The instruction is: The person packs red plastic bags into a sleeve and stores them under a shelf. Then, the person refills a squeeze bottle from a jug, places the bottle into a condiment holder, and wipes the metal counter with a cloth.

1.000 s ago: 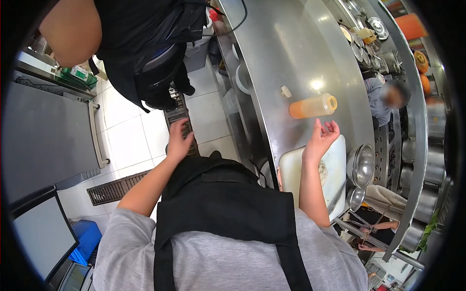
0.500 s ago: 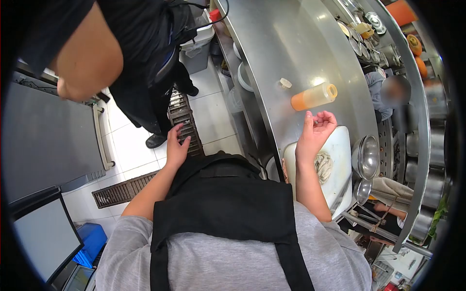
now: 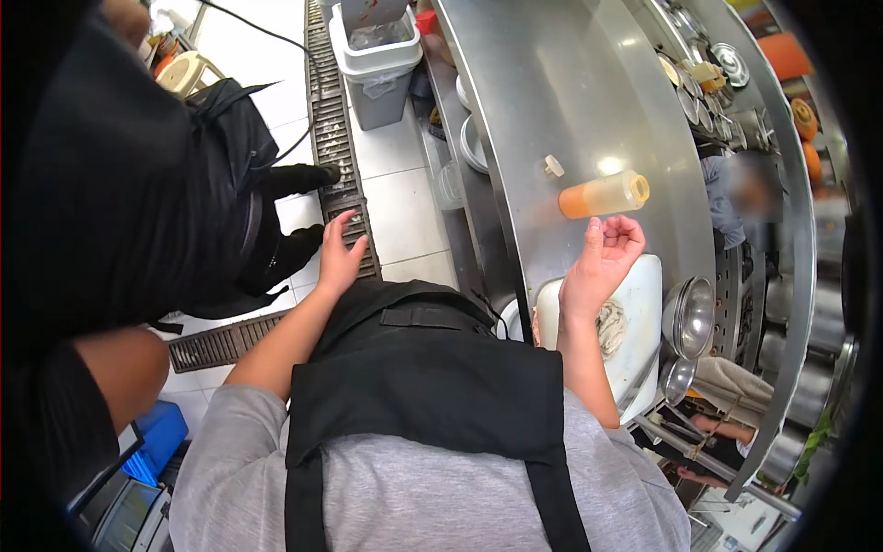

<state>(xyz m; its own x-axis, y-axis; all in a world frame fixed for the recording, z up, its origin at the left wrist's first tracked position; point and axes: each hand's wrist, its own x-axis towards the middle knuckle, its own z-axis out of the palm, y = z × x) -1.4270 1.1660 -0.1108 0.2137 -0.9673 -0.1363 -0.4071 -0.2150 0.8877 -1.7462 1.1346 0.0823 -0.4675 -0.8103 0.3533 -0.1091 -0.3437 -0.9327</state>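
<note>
My right hand [image 3: 600, 269] hovers at the counter, palm up, with loosely curled fingers, the thumb apart and nothing visible in it. Just beyond its fingertips lies a clear squeeze bottle [image 3: 604, 195] on its side, part filled with orange liquid. A small pale cap [image 3: 553, 166] rests near the bottle. Below my right wrist is a white cutting board [image 3: 647, 276] bearing a greyish-white heap [image 3: 611, 329], partly hidden by my forearm, and a knife [image 3: 641, 375]. My left hand [image 3: 340, 256] hangs open over the floor, fingers apart and holding nothing.
A co-worker in black [image 3: 138, 202] stands close on my left. Metal bowls [image 3: 696, 317] sit right of the board. Beyond the steel counter [image 3: 589, 64] are shelves with pots and another person [image 3: 727, 198]. A grey bin [image 3: 382, 92] and floor grate [image 3: 331, 120] lie ahead.
The co-worker has moved from the upper left down along my left side, now covering the grey appliance there. The view has shifted slightly; both my hands keep nearly the same pose.
</note>
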